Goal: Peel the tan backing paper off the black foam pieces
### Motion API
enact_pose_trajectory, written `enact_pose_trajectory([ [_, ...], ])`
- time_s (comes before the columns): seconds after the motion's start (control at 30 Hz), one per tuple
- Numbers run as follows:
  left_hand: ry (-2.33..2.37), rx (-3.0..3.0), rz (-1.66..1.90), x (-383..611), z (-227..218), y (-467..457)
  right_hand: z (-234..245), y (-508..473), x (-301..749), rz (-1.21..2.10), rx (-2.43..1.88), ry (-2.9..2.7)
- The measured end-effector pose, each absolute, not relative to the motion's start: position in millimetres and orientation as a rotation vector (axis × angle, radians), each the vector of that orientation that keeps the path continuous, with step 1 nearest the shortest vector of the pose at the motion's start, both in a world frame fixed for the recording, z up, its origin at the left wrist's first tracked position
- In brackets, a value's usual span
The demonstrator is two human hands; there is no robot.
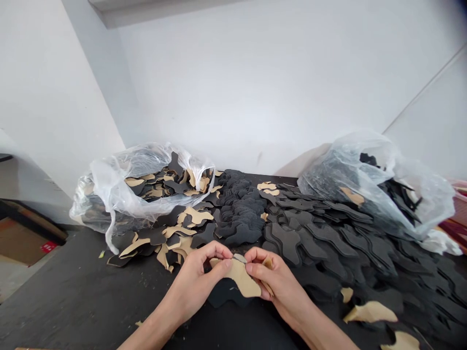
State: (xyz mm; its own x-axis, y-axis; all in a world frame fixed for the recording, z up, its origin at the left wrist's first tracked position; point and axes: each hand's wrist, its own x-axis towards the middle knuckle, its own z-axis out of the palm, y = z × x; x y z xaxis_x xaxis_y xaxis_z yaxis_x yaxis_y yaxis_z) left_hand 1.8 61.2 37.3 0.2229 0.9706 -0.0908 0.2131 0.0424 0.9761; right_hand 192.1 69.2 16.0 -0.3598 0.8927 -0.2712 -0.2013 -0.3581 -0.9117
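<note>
Plainly the left grip [199, 282] and right grip [279, 284] both pinch one tan cutout [242, 284] at its top edge, held just over the counter [73, 301], directly in front of the black stack [241, 214]. The left bag [120, 189] and right bag [375, 189] flank that stack — both holding cutouts.

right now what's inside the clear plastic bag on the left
Black and tan cut pieces fill the open bag, some spilling out at its mouth. How deep the pile goes is hidden by the crumpled plastic.
</note>
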Motion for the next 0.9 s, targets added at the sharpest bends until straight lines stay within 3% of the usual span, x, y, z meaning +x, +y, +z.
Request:
enact_pose_trajectory([
  [0.23, 1.193, 1.365, 0.922, -2.2, 32.5, 65.1, 15.3, 69.4, 190.5, 1.814, -1.067, -1.081],
  [0.47, 1.466, 1.925, 1.19, 7.2, 36.9, 50.9, 15.9, 70.2, 187.7, 1.744, -1.1, -1.081],
  [0.67, 1.374, 1.747, 0.933, 13.3, 35.0, 49.6, 12.5, 65.4, 180.4, 1.65, -1.09, -1.169],
  [0.9, 1.297, 1.564, 0.902, 10.6, 30.1, 54.5, 14.1, 63.1, 177.5, 1.553, -1.13, -1.237],
])
